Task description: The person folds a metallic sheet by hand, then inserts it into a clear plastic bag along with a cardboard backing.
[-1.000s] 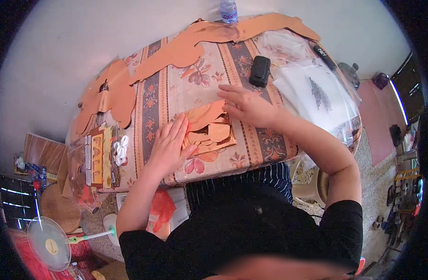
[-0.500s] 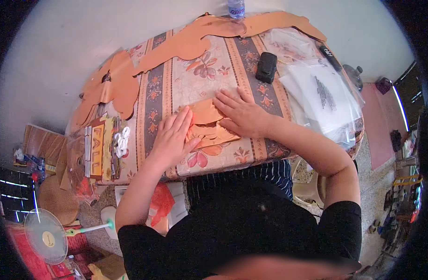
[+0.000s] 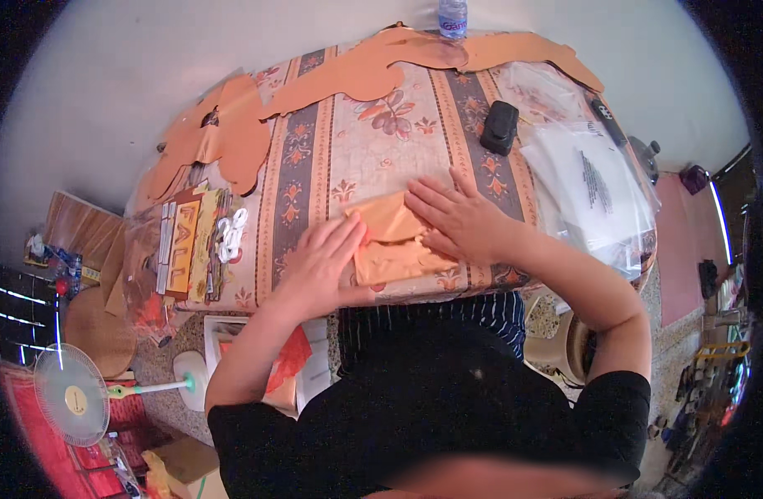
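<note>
Table (image 3: 390, 162) first: the folded orange foil (image 3: 401, 256) lies by its near edge, between both hands. Right hand's (image 3: 465, 223) fingers are splayed over its right side; left hand's (image 3: 322, 259) fingers lie straight along its left, neither clenched.

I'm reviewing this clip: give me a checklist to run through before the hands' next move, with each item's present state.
1. Left hand touching the orange bundle: ok, fingers on its left edge.
2. Right hand on the bundle: ok, fingers spread over its right side.
3. Bundle without gaps on top: not ok, a dark slit shows between the hands.
4. Black case clear of the hands: ok, it lies apart, beyond the right hand.
5. White cord clear: ok, left of the left hand.
6. Bundle's underside: cannot tell, hidden.
</note>
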Action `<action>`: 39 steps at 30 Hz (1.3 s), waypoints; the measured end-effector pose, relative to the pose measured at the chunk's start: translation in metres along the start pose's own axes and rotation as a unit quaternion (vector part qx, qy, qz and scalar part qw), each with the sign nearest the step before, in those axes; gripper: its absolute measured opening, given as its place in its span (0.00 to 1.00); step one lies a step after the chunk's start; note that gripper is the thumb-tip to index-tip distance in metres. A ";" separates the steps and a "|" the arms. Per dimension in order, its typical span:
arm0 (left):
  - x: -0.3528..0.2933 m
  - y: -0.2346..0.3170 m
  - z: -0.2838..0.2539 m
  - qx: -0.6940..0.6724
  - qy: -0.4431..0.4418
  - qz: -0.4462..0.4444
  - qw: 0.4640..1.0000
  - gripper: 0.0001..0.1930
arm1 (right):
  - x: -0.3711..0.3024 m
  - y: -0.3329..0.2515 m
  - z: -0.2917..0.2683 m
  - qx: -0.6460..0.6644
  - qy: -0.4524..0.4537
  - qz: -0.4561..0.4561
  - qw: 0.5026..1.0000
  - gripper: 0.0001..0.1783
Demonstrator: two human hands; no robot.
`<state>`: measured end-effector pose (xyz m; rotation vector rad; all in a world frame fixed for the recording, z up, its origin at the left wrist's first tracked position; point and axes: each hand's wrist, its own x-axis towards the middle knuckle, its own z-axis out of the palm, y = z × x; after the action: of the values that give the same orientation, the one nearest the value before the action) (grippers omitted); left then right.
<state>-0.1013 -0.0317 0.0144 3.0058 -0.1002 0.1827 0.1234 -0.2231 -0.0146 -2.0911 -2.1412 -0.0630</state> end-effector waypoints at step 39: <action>0.055 -0.016 0.025 -0.696 0.159 -0.238 0.659 0.12 | 0.052 -0.007 -0.011 0.816 0.044 0.267 0.511 0.12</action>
<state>-0.0430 -0.0227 -0.0055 1.3292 0.3991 0.3479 0.1158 -0.1734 0.0039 -1.1058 -0.4389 1.2765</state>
